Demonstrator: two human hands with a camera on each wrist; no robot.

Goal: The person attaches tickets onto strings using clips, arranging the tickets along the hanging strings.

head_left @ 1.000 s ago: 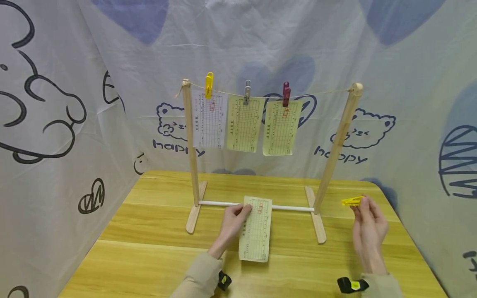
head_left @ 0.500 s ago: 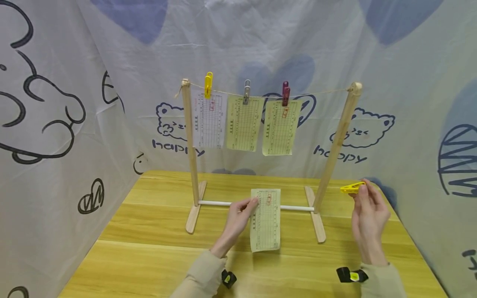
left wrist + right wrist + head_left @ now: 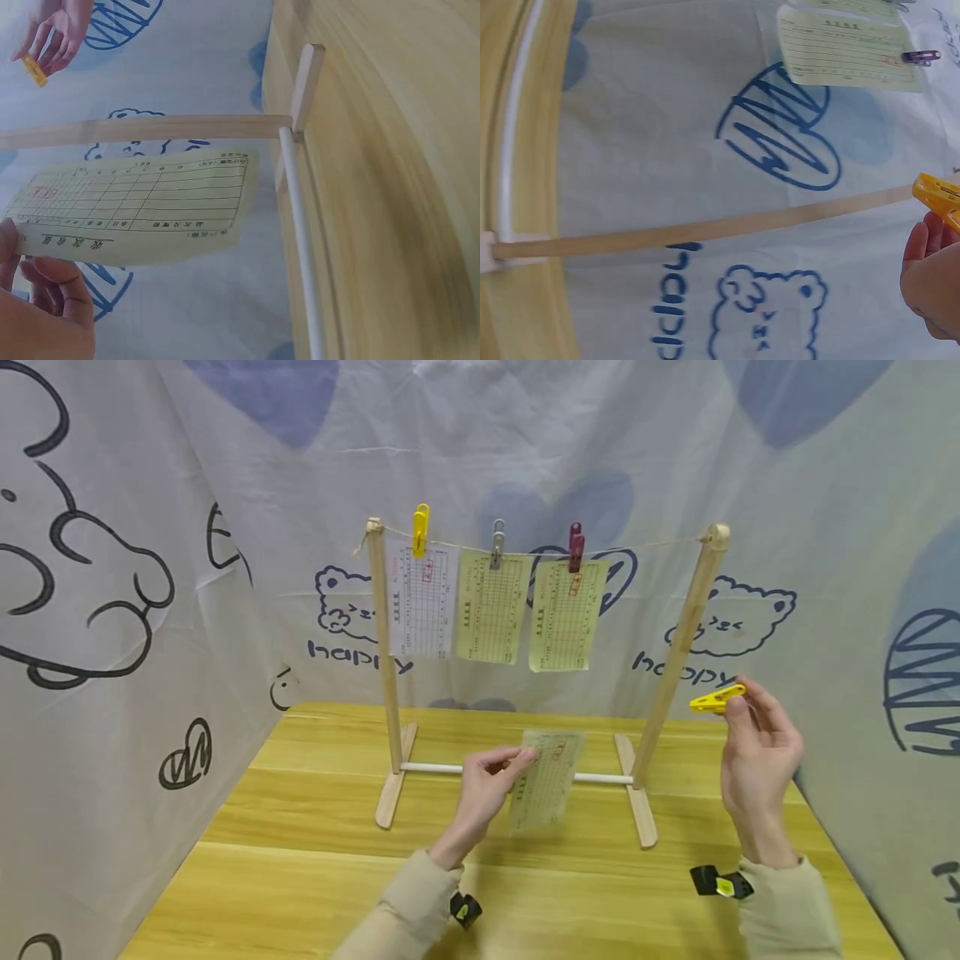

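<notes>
My left hand pinches a yellow-green receipt slip near its upper left edge and holds it up in front of the stand's white bar. In the left wrist view the slip shows a printed grid and a small red stamp. Off to the right of the stand, my right hand holds a yellow clothespin between thumb and fingers, its nose pointing left. The same clothespin shows at the right edge of the right wrist view.
A string spans two wooden posts. On it hang a white slip under a yellow clothespin, a yellow-green slip under a grey one, and another under a dark red one. A white bar joins the feet.
My left hand has lifted the slip up and to the right, and the slip now tilts. My right hand has risen with the yellow clothespin, drifting slightly right. The hanging slips stay put.
</notes>
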